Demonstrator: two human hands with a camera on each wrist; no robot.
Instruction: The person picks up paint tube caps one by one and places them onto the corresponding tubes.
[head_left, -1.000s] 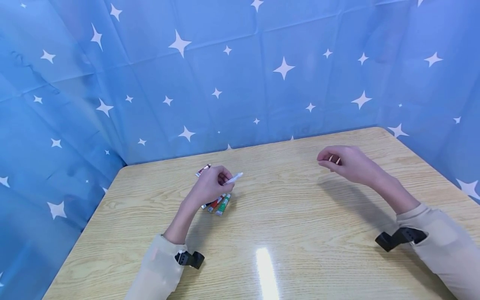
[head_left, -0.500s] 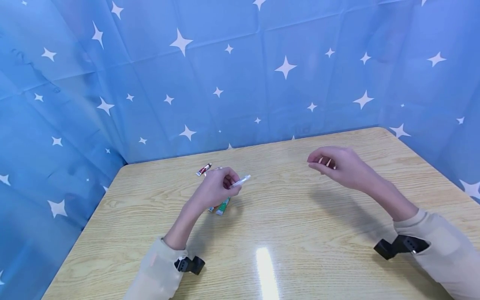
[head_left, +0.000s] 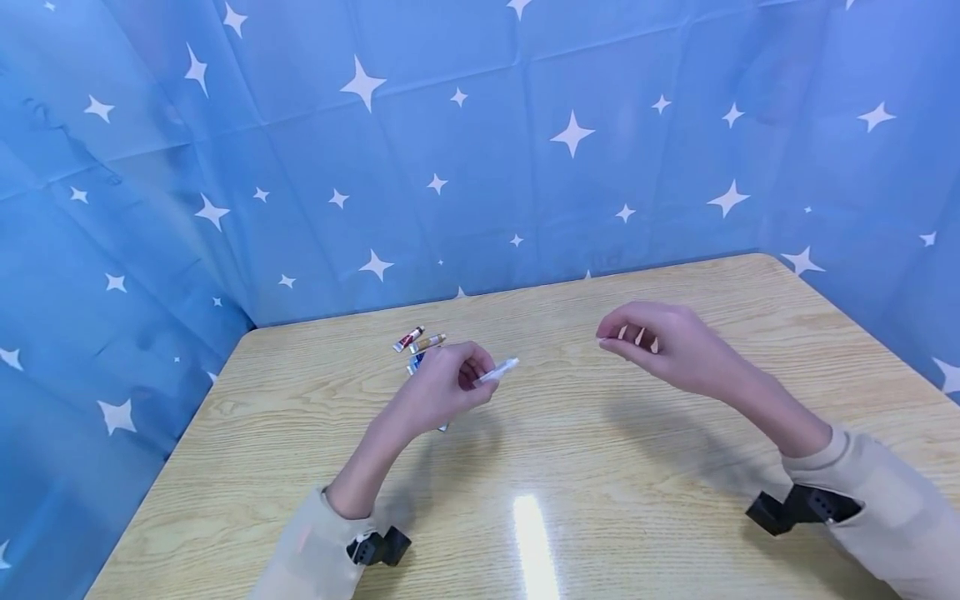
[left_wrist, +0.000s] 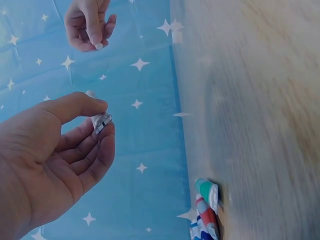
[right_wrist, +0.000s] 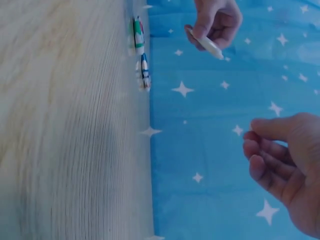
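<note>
My left hand [head_left: 442, 385] pinches a slim white paint tube [head_left: 498, 372] between thumb and fingers, above the table. In the left wrist view its crimped silver end [left_wrist: 103, 123] points toward the palm side, and in the right wrist view its narrow white tip [right_wrist: 219, 54] points away from the fingers. Facing it across a gap, my right hand [head_left: 667, 346] is raised with thumb and fingertips together. The left wrist view shows a small white cap [left_wrist: 98, 46] pinched there; in the right wrist view the fingers hide it.
Behind the left hand, a dark red tube [head_left: 408, 338], a gold tube [head_left: 429, 342] and a blue tube [head_left: 415, 362] lie on the wooden table [head_left: 600, 483]. Green [left_wrist: 204, 188] and orange-red tubes [left_wrist: 206, 210] lie below that hand. A starry blue curtain [head_left: 480, 125] hangs along the far edge.
My left hand has moved right and slightly nearer with the white paint tube, uncovering the gold tube. My right hand has moved left and slightly lower, so the gap between the hands is narrower.
</note>
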